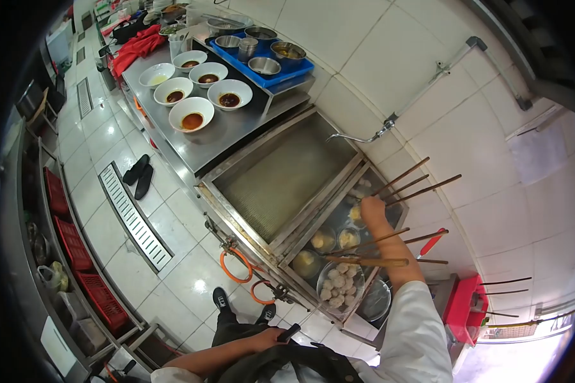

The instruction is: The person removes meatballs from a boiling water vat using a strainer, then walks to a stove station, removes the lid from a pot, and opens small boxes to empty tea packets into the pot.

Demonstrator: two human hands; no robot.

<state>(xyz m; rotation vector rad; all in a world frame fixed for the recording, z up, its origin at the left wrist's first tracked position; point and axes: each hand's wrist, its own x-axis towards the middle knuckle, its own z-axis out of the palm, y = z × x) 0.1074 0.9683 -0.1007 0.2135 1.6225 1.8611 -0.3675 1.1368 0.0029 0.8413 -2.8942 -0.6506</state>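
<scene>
My right hand [372, 209] is closed in a fist over the steel noodle cooker [281, 250]. Wooden handles [425, 189] stick out beside it towards the wall; whether my fingers grip one cannot be made out. Below the hand, round strainer baskets [349, 239] with pale yellow food sit in the cooker. Nearer me, a clear bowl [322, 295] holds several greyish meatballs [340, 285], with thick wooden sticks [370, 261] lying across its far side. Low in front of my body, my left hand [269, 339] is closed on a small black object [289, 332].
White bowls [191, 115] with dark sauce stand on the steel counter [236, 137], near a blue tray [268, 78] of metal bowls. A tap [364, 138] reaches over the wide water basin [281, 179]. Orange hoses [236, 265] hang at the front. A red basket [464, 313] is at right.
</scene>
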